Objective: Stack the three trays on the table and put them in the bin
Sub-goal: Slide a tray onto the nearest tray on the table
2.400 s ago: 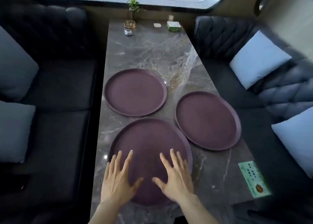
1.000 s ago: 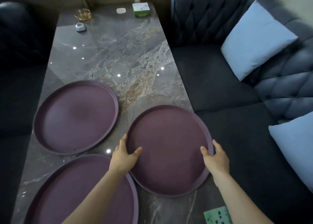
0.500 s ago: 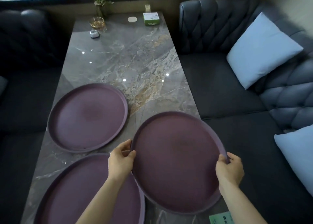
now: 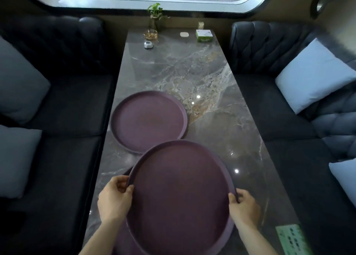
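Gripping the top tray [image 4: 179, 197] by its rim, left hand [image 4: 113, 200] clamping the left edge, right hand [image 4: 243, 206] clamping the right. Hovering tilted over the near tray [image 4: 123, 243], mostly hiding it, only a sliver peeking out at the lower left. Sitting further up the marble tabletop [image 4: 221, 120], the far tray [image 4: 148, 121] lying flat, its near rim tucked behind the held one. Way back by the window: a small plant [image 4: 155, 14], a glass dish [image 4: 150, 34] and a green box [image 4: 204, 35]. Showing no bin anywhere.
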`<state>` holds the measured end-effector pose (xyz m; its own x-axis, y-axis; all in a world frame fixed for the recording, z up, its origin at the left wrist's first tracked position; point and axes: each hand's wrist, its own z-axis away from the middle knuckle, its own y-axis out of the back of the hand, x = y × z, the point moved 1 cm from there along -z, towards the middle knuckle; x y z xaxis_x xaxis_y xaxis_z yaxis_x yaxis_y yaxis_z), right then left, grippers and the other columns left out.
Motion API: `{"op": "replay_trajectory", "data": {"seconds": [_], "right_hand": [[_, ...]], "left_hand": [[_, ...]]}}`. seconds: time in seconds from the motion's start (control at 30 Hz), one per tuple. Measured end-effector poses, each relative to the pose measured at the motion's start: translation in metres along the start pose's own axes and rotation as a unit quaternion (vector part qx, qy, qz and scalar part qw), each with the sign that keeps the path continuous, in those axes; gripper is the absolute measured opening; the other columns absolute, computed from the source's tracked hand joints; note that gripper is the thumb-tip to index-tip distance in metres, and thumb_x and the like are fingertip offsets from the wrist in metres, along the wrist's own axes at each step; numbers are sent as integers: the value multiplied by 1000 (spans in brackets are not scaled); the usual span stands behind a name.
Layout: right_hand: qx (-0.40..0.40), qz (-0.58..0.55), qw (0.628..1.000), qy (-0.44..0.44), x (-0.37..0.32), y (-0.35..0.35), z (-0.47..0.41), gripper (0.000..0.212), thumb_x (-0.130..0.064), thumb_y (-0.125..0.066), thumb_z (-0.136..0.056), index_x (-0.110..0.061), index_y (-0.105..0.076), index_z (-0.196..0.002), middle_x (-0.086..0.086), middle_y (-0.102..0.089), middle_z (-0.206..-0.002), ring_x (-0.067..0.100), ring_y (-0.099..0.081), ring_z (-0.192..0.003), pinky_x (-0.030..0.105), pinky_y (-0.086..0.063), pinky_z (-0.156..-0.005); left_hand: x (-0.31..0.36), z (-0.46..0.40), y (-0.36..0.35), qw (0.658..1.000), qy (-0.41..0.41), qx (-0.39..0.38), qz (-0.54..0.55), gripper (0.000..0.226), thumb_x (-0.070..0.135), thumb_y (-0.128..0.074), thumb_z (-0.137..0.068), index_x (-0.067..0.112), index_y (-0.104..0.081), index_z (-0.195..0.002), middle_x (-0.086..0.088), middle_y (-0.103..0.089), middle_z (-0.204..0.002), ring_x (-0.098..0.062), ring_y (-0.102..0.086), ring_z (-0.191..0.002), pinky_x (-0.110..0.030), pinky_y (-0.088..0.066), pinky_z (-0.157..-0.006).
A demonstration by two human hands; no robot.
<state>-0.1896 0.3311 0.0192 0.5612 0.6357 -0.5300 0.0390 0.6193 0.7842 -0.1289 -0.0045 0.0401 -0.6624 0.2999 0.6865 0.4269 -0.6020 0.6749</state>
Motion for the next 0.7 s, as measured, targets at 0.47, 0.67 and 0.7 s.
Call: {"op": "replay_trajectory", "data": {"seconds": [0.47, 0.67, 0.7], "right_hand": [[-13, 46, 998, 43, -30, -65, 78, 22, -26, -73, -83, -23, -73, -105, 8, -64, -109, 32, -63, -104, 41, -50, -90], [-4, 97, 995, 4, -24, -70, 77, 53, -30, -72, -85, -17, -58, -134, 10, -55, -133, 34, -54, -123, 49, -46, -101], [-4, 100, 995, -3, -20, -70, 78, 54, -28, -72, -85, -14, -58, -135, 11, -56, -133, 34, -54, -124, 48, -46, -102]], "left_hand": [[-90, 3, 47, 995, 20, -72, -69, 55, 26, -78, -76, 27, -62, -129, 3, -71, -116, -23, -68, -102, -42, -53, -88], [-92, 2, 45, 994, 8, -66, -83, 54, 23, -75, -78, 24, -62, -131, 1, -72, -116, -25, -67, -107, -43, -52, -91], [-91, 4, 45, 994, 5, -62, -87, 54, 22, -75, -79, 24, -62, -132, 1, -72, -117, -25, -67, -108, -43, -51, -92]]}}
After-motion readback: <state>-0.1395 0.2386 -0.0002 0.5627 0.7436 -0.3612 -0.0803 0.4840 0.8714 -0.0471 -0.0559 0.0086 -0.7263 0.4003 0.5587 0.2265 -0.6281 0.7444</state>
